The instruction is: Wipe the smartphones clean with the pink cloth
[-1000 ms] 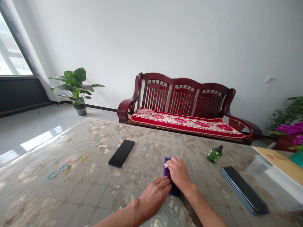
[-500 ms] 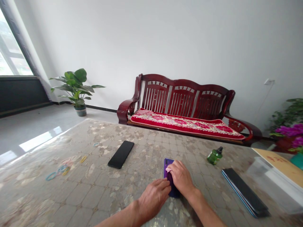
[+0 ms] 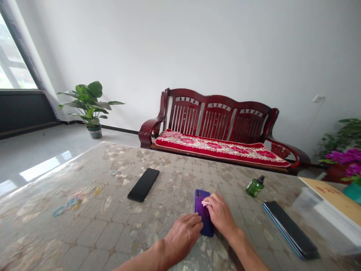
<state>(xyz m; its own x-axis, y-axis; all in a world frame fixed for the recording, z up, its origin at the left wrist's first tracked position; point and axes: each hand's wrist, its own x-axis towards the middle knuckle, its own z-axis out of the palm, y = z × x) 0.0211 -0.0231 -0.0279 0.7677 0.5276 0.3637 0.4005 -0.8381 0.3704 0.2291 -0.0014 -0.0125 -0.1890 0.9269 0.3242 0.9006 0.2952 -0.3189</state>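
Note:
A purple phone [image 3: 205, 216] lies back side up on the table, its camera end pointing away from me. My left hand [image 3: 183, 232] is closed against the phone's left edge, fingertips gripping it near the lower half. In my right hand [image 3: 221, 214] a small pale pink cloth [image 3: 205, 203] is pinched and pressed to the phone's back, below the cameras. The palm side of both hands is hidden. To the left a black phone [image 3: 143, 184] lies flat with its dark screen up.
A green bottle [image 3: 255, 187] with a black top stands right of my hands. Stacked phones [image 3: 290, 229] lie nearer, beside a clear plastic box [image 3: 324, 218]. Several coloured rubber bands [image 3: 73, 203] are scattered left on the patterned tablecloth [image 3: 96, 233]. Beyond stands a wooden bench [image 3: 217, 116].
My right hand has shifted slightly right and down along the phone's back with the cloth, uncovering more of the purple surface. My left hand stays at the phone's edge.

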